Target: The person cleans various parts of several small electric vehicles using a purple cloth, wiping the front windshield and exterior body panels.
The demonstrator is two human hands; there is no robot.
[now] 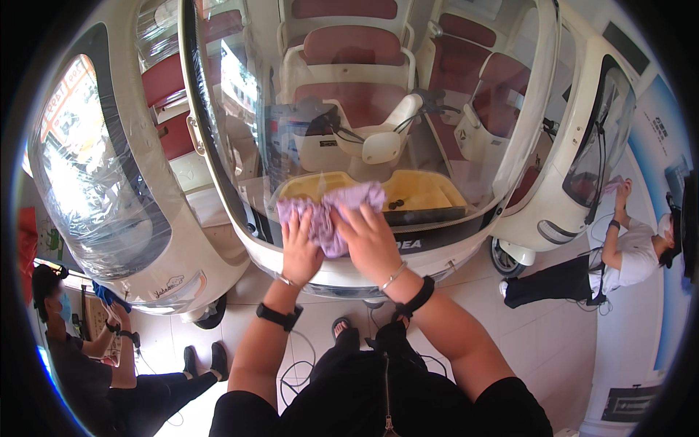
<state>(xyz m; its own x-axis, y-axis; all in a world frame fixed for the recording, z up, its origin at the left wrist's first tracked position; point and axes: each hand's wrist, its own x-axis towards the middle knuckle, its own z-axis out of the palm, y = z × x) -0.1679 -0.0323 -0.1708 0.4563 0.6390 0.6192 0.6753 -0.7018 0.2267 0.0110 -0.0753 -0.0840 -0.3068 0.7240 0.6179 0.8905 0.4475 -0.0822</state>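
Observation:
A crumpled light purple cloth (331,229) lies against the lower part of a curved windshield (255,156) on a small cream vehicle. My left hand (301,244) grips the cloth's left side with bent fingers. On its right side my right hand (368,237) presses and holds it, fingers over the folds. Both forearms reach up from below, with a black band and a bracelet at each wrist. Behind the glass I see a yellow tray (426,191) with small dark items in it, handlebars (378,142) and dark red seats (353,45).
Another cream vehicle (211,255), partly wrapped in clear film, stands at left; a third (542,207) stands at right. A masked person (84,379) at lower left holds a blue cloth. Someone at right (630,251) wipes with a pink cloth. Cables (295,371) trail by my feet.

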